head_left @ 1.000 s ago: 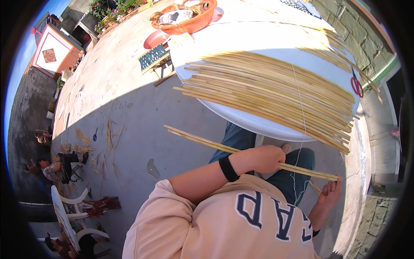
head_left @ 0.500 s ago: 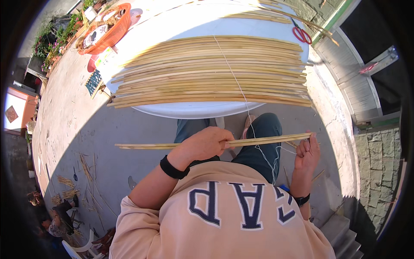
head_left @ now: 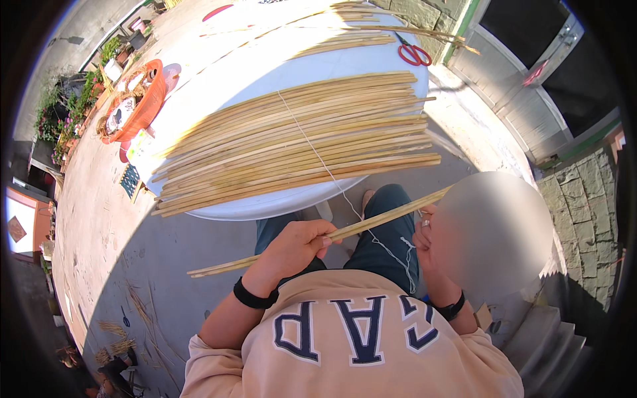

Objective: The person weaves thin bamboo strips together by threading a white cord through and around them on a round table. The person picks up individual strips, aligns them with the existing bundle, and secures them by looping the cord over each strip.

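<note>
My left hand [head_left: 298, 245] is closed around a few long, pale yellow stalks [head_left: 385, 217], which slant up to the right across my lap. Close under their right part is my right hand [head_left: 424, 239], its fingers curled; a round grey blur covers part of it and the stalks' right end, so what it grips is hidden. A thin white string [head_left: 381, 245] dangles by my right fingers and over my knee. It also runs up across a flat row of similar stalks [head_left: 298, 139] lying side by side on the white table [head_left: 219, 211].
Red-handled scissors [head_left: 413, 54] lie at the table's far right, beside more loose stalks [head_left: 345, 45]. At the left stands an orange basket [head_left: 156, 99] holding assorted things. Stone steps [head_left: 541, 338] are at the lower right; stalk scraps [head_left: 139, 305] litter the ground at left.
The view has turned, so the table appears lower and further left. The held stalks now tilt up more to the right. My right hand is nearer my left, and a blur covers part of it.
</note>
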`<state>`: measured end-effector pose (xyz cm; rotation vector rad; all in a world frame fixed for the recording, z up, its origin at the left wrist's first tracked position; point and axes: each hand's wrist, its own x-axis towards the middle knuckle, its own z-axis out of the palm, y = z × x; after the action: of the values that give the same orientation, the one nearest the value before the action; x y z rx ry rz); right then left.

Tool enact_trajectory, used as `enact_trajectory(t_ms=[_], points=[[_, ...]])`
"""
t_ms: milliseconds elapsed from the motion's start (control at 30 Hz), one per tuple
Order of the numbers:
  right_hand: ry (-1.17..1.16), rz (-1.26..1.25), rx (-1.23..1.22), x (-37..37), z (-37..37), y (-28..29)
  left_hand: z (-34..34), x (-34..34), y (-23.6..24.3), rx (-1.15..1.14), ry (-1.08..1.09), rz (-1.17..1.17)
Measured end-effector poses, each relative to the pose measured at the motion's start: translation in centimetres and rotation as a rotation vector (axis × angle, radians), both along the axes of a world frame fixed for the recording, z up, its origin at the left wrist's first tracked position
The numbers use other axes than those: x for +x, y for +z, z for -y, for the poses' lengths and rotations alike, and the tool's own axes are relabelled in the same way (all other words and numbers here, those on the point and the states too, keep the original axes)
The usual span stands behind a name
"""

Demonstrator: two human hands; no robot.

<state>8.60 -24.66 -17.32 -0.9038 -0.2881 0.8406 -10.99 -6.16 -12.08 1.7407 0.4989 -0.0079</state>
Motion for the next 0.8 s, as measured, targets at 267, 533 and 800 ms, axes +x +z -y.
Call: enact_trajectory(t_ms=[267,533,800], points=[[0.111,-0.142,-0.069,-2.1,-3.4,2.1,0.7,0.3,0.2,-0.132,0.069,-0.161],[0.056,-0.132,-0.121,-2.0,-3.2,2.1,1.0,0.4,-0.1,-0.160,0.189,-0.137],[0.014,-0.038,-0.115,-1.9,-2.7,2.4,1.3,0.3,0.3,-0.268,0.239,-0.089]])
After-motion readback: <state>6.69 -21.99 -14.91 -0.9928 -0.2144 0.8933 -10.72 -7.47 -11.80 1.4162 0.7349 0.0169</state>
